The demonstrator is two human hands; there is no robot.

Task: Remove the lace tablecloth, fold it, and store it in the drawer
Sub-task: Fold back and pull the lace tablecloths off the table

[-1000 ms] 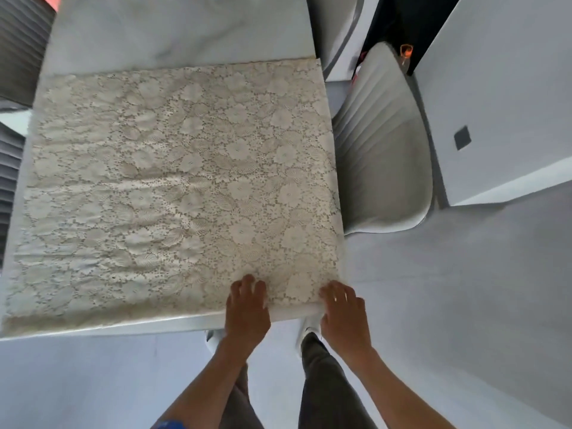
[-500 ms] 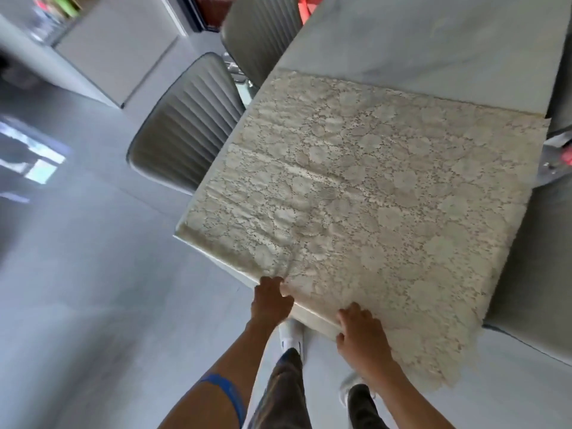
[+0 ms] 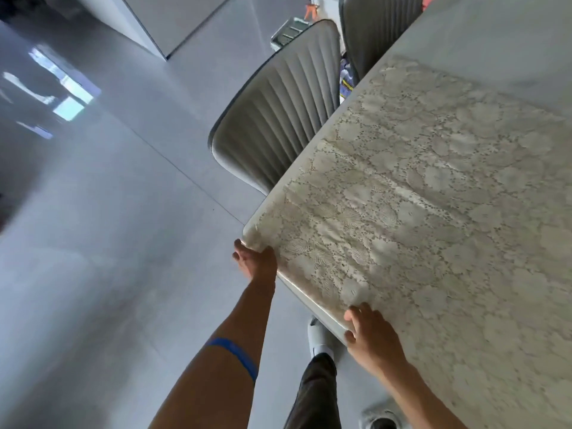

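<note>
A cream lace tablecloth with a flower pattern lies flat on the pale marble table, covering its near end. My left hand is at the table's near left corner, with its fingers closed on the lace corner there. My right hand rests on the near edge further right, fingers spread on the lace and thumb over the table rim. No drawer is in view.
A grey ribbed chair is tucked against the table's left side, with a second chair behind it. A white cabinet stands at the back left. Grey floor spreads to the left. My legs and shoes show below the table edge.
The view has swung left. My left hand has slid along the near edge to the table's left corner and closed on the lace there. My right hand stays on the near edge.
</note>
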